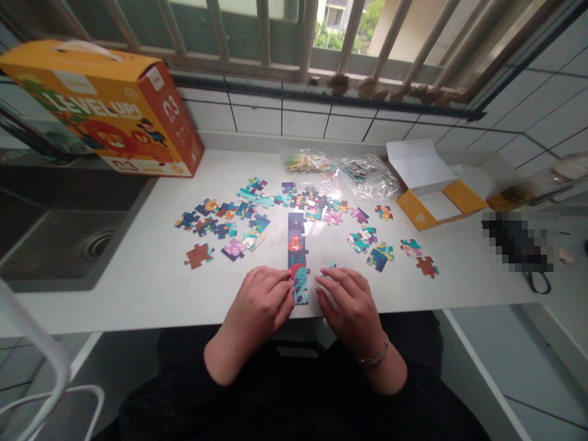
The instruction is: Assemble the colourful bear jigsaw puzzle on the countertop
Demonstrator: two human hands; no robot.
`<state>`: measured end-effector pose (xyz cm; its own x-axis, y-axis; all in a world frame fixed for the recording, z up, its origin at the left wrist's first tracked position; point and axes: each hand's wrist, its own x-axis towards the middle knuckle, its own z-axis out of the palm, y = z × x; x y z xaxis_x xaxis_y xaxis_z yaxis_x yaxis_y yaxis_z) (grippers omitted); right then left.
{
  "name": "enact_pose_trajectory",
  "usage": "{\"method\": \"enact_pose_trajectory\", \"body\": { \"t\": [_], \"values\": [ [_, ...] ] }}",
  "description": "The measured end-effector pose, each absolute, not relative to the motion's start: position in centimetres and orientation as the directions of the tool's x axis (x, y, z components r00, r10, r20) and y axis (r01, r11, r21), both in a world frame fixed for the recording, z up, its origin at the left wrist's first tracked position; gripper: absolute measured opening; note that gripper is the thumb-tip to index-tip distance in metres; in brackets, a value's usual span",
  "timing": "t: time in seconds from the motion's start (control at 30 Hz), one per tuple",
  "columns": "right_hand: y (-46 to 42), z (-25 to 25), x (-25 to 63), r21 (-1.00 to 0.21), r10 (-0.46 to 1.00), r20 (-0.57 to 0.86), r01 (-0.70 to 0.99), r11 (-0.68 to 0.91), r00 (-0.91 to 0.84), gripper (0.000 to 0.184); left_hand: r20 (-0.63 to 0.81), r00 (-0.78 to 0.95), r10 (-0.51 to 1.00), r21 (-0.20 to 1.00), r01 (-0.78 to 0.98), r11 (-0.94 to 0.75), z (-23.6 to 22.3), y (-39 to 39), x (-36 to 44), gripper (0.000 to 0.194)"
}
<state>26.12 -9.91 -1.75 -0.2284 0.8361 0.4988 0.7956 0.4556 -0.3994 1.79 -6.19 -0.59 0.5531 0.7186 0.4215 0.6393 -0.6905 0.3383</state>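
Observation:
A narrow upright strip of joined jigsaw pieces (297, 242) lies on the white countertop in front of me, dark blue at the far end and teal with a red patch at the near end. My left hand (264, 297) is curled against the strip's near left edge, fingertips and thumb touching it. To the right of the strip, my right hand (344, 297) hovers low with bent fingers and thumb apart. A small teal puzzle piece (329, 267) shows just beyond its fingertips, partly hidden by them.
Loose jigsaw pieces (245, 209) spread left, behind and right of the strip. Clear plastic bags (367, 174) and an opened yellow-white box (436, 205) stand farther back. An orange "LEVEL UP!" carton (114, 116) is beside the sink (98, 278). A blurred dark object (519, 242) lies far right.

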Motion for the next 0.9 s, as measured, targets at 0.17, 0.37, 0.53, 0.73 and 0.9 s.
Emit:
{"method": "enact_pose_trajectory", "body": {
  "t": [0.17,0.37,0.53,0.73,0.9],
  "values": [
    [-9.2,-2.1,28.4,-0.436,0.914,0.391,0.853,0.288,-0.109,0.033,0.412,0.584,0.699,0.338,0.615,-0.713,-0.3,-6.3,1.8,0.017],
    [-9.1,-2.1,28.6,-0.475,0.914,0.382,0.819,0.322,-0.138,0.021,0.385,0.640,0.665,0.323,0.581,-0.747,-0.2,-6.3,1.9,0.020],
    [-9.2,-2.1,29.0,-0.504,0.895,0.381,0.760,0.410,-0.230,0.020,0.391,0.634,0.668,0.327,0.582,-0.744,-0.2,-6.2,1.9,0.019],
    [-9.0,-1.9,29.4,-0.498,0.819,0.400,0.652,0.571,-0.411,0.016,0.380,0.637,0.671,0.337,0.580,-0.741,-0.3,-6.2,1.9,0.020],
    [-9.1,-1.8,29.3,-0.466,0.797,0.417,0.651,0.600,-0.436,0.008,0.376,0.640,0.670,0.337,0.579,-0.742,-0.3,-6.1,1.9,0.019]
  ]
}}
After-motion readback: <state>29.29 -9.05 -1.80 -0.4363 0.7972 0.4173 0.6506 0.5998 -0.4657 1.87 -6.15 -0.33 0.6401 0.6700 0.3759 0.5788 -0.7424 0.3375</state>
